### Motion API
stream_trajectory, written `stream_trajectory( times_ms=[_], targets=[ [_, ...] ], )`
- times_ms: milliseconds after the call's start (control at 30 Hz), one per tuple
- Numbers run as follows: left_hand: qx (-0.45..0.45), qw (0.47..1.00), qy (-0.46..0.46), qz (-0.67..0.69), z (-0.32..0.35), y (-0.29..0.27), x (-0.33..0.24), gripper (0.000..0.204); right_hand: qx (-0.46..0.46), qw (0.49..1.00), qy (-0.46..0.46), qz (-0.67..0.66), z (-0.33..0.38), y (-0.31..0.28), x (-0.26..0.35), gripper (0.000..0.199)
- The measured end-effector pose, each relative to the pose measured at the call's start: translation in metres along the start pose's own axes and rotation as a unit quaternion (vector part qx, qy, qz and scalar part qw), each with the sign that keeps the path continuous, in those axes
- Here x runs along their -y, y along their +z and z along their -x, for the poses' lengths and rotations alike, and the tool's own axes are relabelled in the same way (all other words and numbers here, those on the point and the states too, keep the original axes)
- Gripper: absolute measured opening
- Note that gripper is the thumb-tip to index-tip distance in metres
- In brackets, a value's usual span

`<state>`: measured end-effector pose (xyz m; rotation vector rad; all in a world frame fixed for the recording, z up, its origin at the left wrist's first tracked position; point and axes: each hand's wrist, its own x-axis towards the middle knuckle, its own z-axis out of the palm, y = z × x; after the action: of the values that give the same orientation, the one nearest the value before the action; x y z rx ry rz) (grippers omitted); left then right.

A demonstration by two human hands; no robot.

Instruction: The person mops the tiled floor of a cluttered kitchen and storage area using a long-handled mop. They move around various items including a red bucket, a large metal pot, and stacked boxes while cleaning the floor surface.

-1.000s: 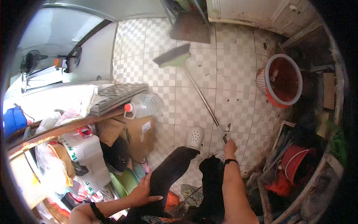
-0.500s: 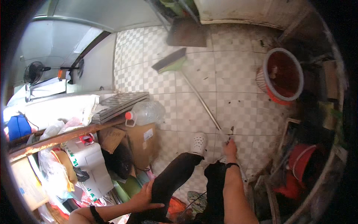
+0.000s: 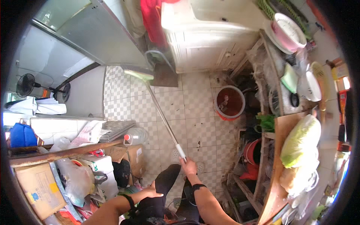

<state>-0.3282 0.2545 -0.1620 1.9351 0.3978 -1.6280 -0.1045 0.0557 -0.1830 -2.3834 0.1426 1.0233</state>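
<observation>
Silver-shafted broom (image 3: 162, 113): keep its head (image 3: 140, 74) flat near the far edge of the floor (image 3: 196, 98). Fingers of the right hand (image 3: 189, 166) clamp the handle (image 3: 180, 150); those of the left hand (image 3: 152, 191) rest apart.

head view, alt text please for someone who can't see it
A person's right hand grips a long-handled broom whose head is beside a dark dustpan on a checkered tile floor. The left hand rests on the left leg; a red bin stands to the right, a clear bottle to the left.
</observation>
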Motion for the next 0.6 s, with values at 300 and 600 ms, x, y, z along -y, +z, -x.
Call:
stream_trajectory(
  times_ms=[300, 600],
  targets=[
    [0.031, 0.999, 0.017, -0.021, 0.033, -0.044, -0.015, 0.087, -0.149, 0.980, -0.041, -0.124, 0.142, -0.075, 0.024, 0.047],
    [-0.035, 0.993, 0.077, 0.081, 0.044, -0.156, 0.015, 0.061, -0.192, 0.971, 0.010, -0.142, 0.171, -0.111, 0.036, 0.050]
  ],
)
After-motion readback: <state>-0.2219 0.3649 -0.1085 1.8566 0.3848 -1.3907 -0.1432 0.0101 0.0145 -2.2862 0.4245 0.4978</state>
